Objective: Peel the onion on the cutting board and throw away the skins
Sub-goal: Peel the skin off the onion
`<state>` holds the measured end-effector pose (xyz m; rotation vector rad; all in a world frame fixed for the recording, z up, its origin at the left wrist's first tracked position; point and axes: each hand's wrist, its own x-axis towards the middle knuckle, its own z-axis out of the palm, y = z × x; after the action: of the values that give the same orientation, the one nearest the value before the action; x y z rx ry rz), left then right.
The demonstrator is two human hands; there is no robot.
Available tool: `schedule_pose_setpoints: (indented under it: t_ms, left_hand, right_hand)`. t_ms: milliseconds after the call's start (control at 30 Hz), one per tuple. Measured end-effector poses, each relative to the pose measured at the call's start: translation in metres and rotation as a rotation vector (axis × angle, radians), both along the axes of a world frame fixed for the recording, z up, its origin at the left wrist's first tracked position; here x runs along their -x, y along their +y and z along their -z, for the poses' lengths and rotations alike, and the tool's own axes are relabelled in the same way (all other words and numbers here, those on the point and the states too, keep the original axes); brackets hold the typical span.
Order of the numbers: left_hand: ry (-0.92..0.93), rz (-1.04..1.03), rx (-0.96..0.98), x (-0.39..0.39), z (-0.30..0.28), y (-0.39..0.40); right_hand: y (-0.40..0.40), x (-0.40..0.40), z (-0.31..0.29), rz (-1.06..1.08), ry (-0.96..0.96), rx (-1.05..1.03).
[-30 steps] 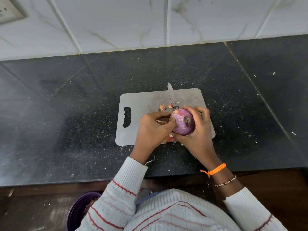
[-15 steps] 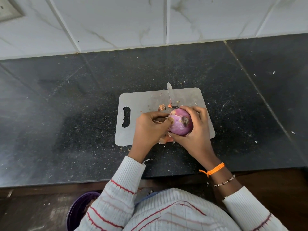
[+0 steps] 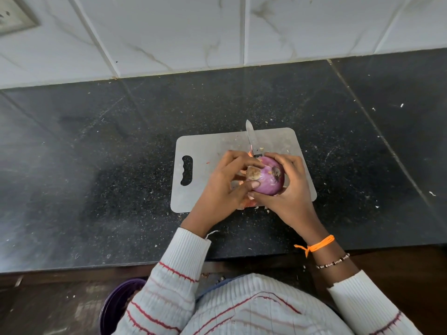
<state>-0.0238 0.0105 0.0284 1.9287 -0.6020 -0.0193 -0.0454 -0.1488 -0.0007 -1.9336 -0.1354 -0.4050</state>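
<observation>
A person is peeling a purple onion [image 3: 268, 176] at frame center, over the right half of a grey cutting board [image 3: 205, 151] lying on a dark speckled countertop [image 3: 96, 177]. The right hand [image 3: 290, 197] is cupping the onion from the right & below, fingers curled round it, gripping it. The left hand [image 3: 225, 187] is working at the onion's left side, thumb & fingertips pinching a flap of brown skin [image 3: 253, 173] w/ the thumb pressing on the purple flesh. Loose orange-brown skin scraps [image 3: 249, 203] are lying under the hands near the board's lower edge. A knife [image 3: 250, 137] is lying on the board just above the hands, blade tip pointing toward the top of the frame & reaching past the board's upper edge; its handle is mostly hidden behind the hands. White marbled wall tiles [image 3: 169, 32] are filling the upper frame. A purple bin [image 3: 116, 303] is showing at lower left, partly covered by a striped sleeve [image 3: 169, 274]. An orange thread band [image 3: 316, 245] is circling the right wrist.
</observation>
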Motion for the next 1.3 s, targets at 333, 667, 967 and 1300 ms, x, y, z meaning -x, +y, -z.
schedule_pose_setpoints:
  t_ms: [333,667,967,1300]
  left_hand:
    - [-0.009,0.085,-0.034,-0.005,-0.001,0.006]
    - [0.145,-0.155,0.214,0.002,-0.001,-0.004]
    - [0.216,-0.336,0.226,0.004,0.002,-0.012]
    - [0.312,-0.477,0.188,-0.007,0.002,-0.011]
  right_hand:
    - [-0.001,0.002,-0.002,-0.051,0.021,0.028]
    - [0.002,0.000,-0.001,-0.011,0.030,-0.044]
    - [0.001,0.001,0.000,0.032,0.035,-0.036]
    - [0.003,0.003,0.004,-0.132,0.206,-0.345]
